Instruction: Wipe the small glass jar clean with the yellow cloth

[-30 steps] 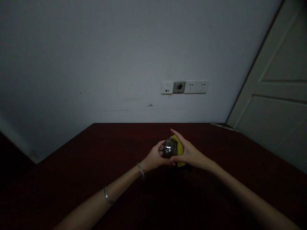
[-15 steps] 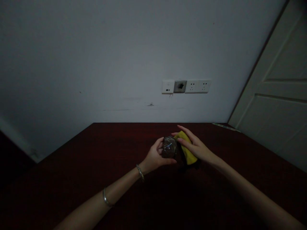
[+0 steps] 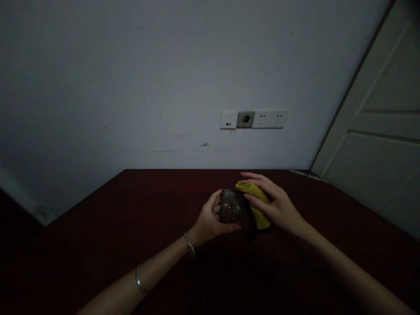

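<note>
The left hand (image 3: 211, 216) is clasping the transparent, glass-like vessel (image 3: 230, 208) over the dark red tabletop (image 3: 98, 218), thumb running along its near lower side; a firm but gentle grip seems wise, since smooth walls may slip. Just right of it, the yellow cloth (image 3: 259, 214) is bunching between the right hand's (image 3: 278, 203) thumb and fingers; tucking loose folds in would likely give surer control. Tabletop is stretching leftward to a slanting edge, the wall (image 3: 147, 87) is bounding the far side, and the door (image 3: 383, 131) is standing beyond the right.
</note>
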`<state>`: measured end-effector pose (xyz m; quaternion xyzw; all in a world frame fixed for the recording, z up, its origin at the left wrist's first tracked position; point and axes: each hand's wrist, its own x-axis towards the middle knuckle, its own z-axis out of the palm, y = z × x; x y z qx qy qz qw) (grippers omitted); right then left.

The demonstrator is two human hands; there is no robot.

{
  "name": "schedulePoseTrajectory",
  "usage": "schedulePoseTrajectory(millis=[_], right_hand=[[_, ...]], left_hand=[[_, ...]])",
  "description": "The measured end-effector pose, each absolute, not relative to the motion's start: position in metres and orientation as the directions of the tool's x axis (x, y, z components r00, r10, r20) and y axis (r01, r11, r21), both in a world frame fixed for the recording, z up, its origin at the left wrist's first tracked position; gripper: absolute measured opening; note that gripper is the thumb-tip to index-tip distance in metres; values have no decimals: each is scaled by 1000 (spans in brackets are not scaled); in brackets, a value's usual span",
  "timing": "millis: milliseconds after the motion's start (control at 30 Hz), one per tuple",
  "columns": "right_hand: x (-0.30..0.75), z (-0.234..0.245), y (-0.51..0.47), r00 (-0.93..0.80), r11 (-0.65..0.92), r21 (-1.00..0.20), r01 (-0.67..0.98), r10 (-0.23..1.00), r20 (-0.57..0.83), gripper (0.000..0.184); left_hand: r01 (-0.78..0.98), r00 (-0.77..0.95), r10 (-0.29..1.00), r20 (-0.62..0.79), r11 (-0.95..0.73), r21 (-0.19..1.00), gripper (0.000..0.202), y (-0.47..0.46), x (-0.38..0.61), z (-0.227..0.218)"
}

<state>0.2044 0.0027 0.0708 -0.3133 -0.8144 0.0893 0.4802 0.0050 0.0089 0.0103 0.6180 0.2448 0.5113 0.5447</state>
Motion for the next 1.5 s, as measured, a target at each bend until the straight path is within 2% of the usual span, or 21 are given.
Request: schedulePoseTrajectory(millis=[167,367,567,667,867,1133,1267,1367,1500], right_hand=[[205,72,0,-439,846,-355,398,515,736,35],[203,73,-7,-539,922,-172,347,346,768,46],[197,73,-14,-654,946,-49,319,258,711,51],[197,73,-12,-646,942,-63,328,273,713,50],[202,71,-2,-502,886,-213,412,416,758,42],[198,73,-11,-612,941,-101,322,288,736,48],[195,73,-17,-679,943,-65,327,282,677,47],[196,74,-15,-659,938,-80,337,296,692,47],[199,73,-7,-567,908,-160,388,372,735,45]], left_hand=[[-264,349,852,389,-310,914,90,8,5,15],[-247,309,864,399,-332,910,90,8,7,18],[-248,269,871,411,-350,904,92,17,7,7],[-239,290,870,399,-338,910,91,16,6,7],[-193,380,844,380,-330,924,95,7,5,15],[-219,302,883,361,-304,927,90,14,6,14],[-250,262,904,339,-276,928,89,18,6,10],[-231,271,902,337,-279,932,91,17,6,10],[-199,339,876,344,-291,936,95,11,4,13]])
